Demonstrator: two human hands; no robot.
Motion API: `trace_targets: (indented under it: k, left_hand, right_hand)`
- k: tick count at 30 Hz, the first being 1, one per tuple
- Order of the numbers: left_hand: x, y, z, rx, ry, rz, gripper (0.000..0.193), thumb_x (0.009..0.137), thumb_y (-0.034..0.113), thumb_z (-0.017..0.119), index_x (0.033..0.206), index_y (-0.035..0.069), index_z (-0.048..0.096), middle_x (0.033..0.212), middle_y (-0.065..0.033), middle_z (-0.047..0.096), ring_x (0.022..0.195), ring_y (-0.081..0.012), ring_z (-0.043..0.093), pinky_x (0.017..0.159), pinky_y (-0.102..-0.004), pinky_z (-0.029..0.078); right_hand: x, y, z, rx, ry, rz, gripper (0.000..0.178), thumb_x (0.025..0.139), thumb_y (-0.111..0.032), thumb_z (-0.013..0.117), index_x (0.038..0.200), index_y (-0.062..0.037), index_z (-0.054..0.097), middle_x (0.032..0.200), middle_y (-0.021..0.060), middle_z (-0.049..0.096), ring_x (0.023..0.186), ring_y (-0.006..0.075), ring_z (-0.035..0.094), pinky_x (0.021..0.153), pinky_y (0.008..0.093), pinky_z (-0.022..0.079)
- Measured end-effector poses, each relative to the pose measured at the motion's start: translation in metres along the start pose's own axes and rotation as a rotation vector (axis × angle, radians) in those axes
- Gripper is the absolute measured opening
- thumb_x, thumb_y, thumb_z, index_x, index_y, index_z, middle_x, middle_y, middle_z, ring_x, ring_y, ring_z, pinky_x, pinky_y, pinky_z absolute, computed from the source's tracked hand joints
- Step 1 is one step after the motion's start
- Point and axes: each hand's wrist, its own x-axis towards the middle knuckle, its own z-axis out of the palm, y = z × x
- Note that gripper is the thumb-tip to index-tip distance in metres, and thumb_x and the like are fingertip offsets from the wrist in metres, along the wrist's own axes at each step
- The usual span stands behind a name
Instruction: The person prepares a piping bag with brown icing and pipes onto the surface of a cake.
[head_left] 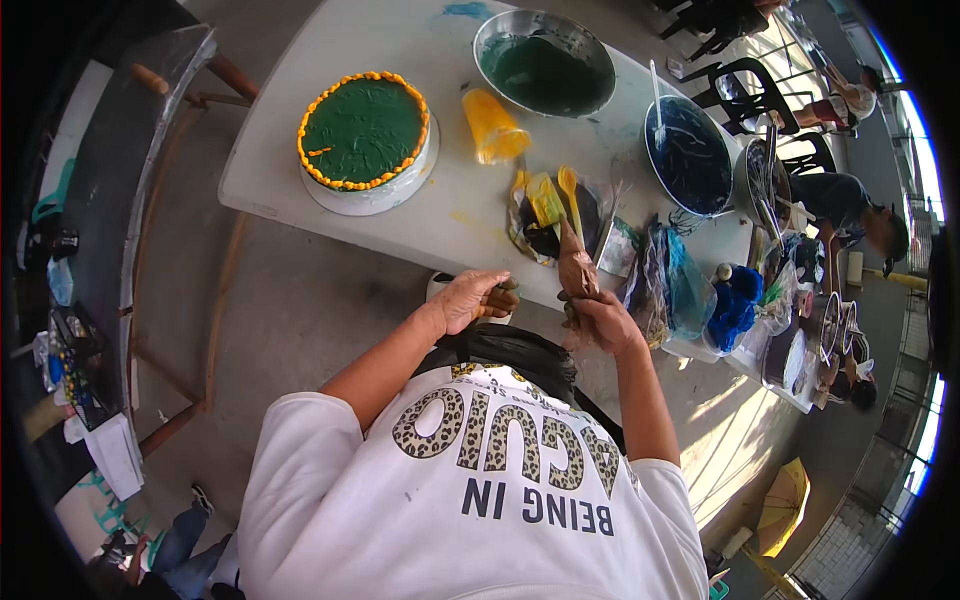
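My right hand (603, 318) is closed around a brown piping bag (577, 268) at the table's near edge, its tip pointing away from me. My left hand (474, 301) is held apart to the left, fingers loosely curved and stained dark, with nothing visible in it. Beyond it on the left stands a round cake (362, 132) with a smooth green top, piped orange beads round the rim and a short orange line inside. Just past the piping bag lies a dark dish (530, 222) with a yellow spatula (545, 198) and a yellow spoon (569, 187).
A yellow-smeared cup (493, 127) lies on the white table (262, 175). Behind it is a steel bowl (543, 62) of dark green icing; a bowl (688, 157) of dark blue icing stands right. Plastic bags (688, 285) crowd the right edge. A person (845, 205) is at the far right.
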Motion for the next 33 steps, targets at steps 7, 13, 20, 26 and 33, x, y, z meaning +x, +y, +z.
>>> trace_targets:
  k: [7,13,20,26,33]
  left_hand:
    - [0.094,0.012,0.059,-0.565,-0.176,-0.200,0.054,0.084,0.044,0.058,0.111,-0.002,0.048,0.106,-0.0168,0.059,0.098,-0.0302,0.058,0.089,-0.0428,0.046]
    - [0.105,0.016,0.082,-0.513,-0.194,-0.075,0.044,0.083,0.039,0.061,0.108,0.005,0.049,0.102,-0.0141,0.058,0.096,-0.0288,0.058,0.089,-0.0450,0.045]
    - [0.087,0.031,0.106,-0.324,-0.118,0.231,0.022,0.082,0.023,0.065,0.097,0.012,0.053,0.081,-0.0073,0.061,0.073,-0.0228,0.063,0.067,-0.0402,0.053]
    - [0.083,0.044,0.102,-0.239,-0.120,0.376,0.018,0.083,0.017,0.064,0.095,0.011,0.052,0.079,-0.0068,0.061,0.071,-0.0203,0.063,0.063,-0.0363,0.054]
    - [0.063,0.060,0.102,-0.218,-0.126,0.442,0.018,0.085,0.013,0.060,0.099,0.009,0.049,0.083,-0.0077,0.060,0.070,-0.0204,0.063,0.063,-0.0344,0.055]
  right_hand:
    - [-0.010,-0.012,0.004,-0.072,-0.037,-0.060,0.019,0.085,-0.007,0.054,0.100,0.0039,0.058,0.083,0.0064,0.061,0.071,0.0143,0.059,0.066,0.0271,0.049]
    - [-0.025,-0.003,0.008,-0.262,-0.010,-0.130,0.019,0.084,-0.013,0.058,0.096,0.0010,0.061,0.075,0.0003,0.058,0.066,0.0084,0.053,0.060,0.0236,0.044]
    - [-0.025,-0.009,0.020,-0.452,0.091,-0.131,0.018,0.085,-0.020,0.060,0.079,-0.0036,0.056,0.064,-0.0033,0.049,0.056,0.0066,0.043,0.051,0.0244,0.035]
    - [-0.015,-0.014,0.032,-0.437,0.097,-0.184,0.020,0.088,-0.021,0.055,0.076,-0.0044,0.054,0.061,-0.0032,0.047,0.054,0.0074,0.042,0.049,0.0251,0.034]
    - [-0.011,-0.025,0.047,-0.490,0.087,-0.174,0.020,0.090,-0.020,0.053,0.079,-0.0026,0.056,0.064,-0.0021,0.049,0.056,0.0083,0.043,0.051,0.0257,0.037]
